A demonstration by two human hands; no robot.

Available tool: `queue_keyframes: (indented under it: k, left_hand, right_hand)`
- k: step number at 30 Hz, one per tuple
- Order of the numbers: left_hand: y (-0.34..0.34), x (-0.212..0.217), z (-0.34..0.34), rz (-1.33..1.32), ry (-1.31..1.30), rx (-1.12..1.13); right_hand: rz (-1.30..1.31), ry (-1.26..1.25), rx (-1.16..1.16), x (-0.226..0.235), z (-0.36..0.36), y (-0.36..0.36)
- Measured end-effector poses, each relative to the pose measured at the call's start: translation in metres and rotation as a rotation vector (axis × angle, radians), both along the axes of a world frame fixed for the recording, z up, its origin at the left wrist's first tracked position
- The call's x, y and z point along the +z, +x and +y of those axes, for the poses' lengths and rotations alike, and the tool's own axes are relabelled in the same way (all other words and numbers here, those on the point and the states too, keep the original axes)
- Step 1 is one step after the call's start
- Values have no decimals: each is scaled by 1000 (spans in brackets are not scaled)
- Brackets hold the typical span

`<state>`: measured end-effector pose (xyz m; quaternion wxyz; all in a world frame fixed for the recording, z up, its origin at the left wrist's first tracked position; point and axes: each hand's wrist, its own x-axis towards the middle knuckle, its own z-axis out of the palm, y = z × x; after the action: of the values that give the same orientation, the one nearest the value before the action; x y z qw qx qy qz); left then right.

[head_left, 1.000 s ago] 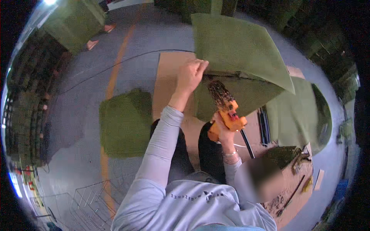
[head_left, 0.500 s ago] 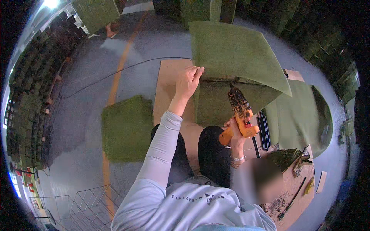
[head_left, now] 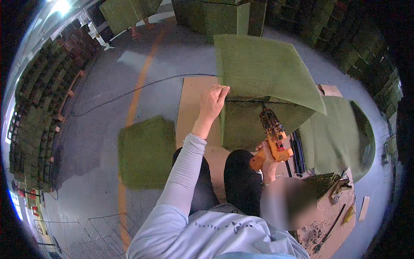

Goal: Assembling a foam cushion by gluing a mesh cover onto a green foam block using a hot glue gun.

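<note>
A large olive-green box-like piece of thin board or fabric (head_left: 248, 125) stands in front of my knees, its top flap (head_left: 267, 69) raised. A dark line runs along the fold below the flap. At the piece's left edge my left hand (head_left: 213, 102) is closed, thumb and fingers pinching the edge of the flap. My right hand (head_left: 269, 166) grips an orange hot glue gun (head_left: 278, 144) whose front is crusted with dark residue. The gun's nozzle points away from me and meets the dark line, or nearly so; contact cannot be made out.
Brown cardboard (head_left: 189, 99) lies under the work. Flat green sheets (head_left: 146, 151) lie on the floor to the left, and a curved green sheet (head_left: 334, 134) at right. Black strips (head_left: 297, 153) lie near my right hand. A cable (head_left: 146, 85) crosses the floor; a wire frame (head_left: 103, 228) is lower left.
The whole scene sits slightly lower in the view. The glue gun's nozzle has shifted slightly right along the dark line. My left hand keeps its pinch on the flap's edge.
</note>
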<state>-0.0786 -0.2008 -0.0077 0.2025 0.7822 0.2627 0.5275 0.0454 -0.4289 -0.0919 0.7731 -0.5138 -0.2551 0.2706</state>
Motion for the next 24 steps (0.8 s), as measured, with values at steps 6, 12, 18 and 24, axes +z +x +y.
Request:
queue_keyframes:
  k: [6, 12, 18, 24]
  left_hand:
    - [-2, -1, 2, -16, -49, -20]
    - [-9, 7, -1, 41, -41, 19]
    - [-11, 11, -3, 78, -96, 16]
    - [-13, 8, 4, 9, -6, -18]
  right_hand:
    - [-19, 31, 29, 4, 1, 1]
    - [13, 41, 28, 3, -1, 2]
    - [12, 57, -40, -1, 0, 3]
    - [60, 76, -48, 10, 1, -2]
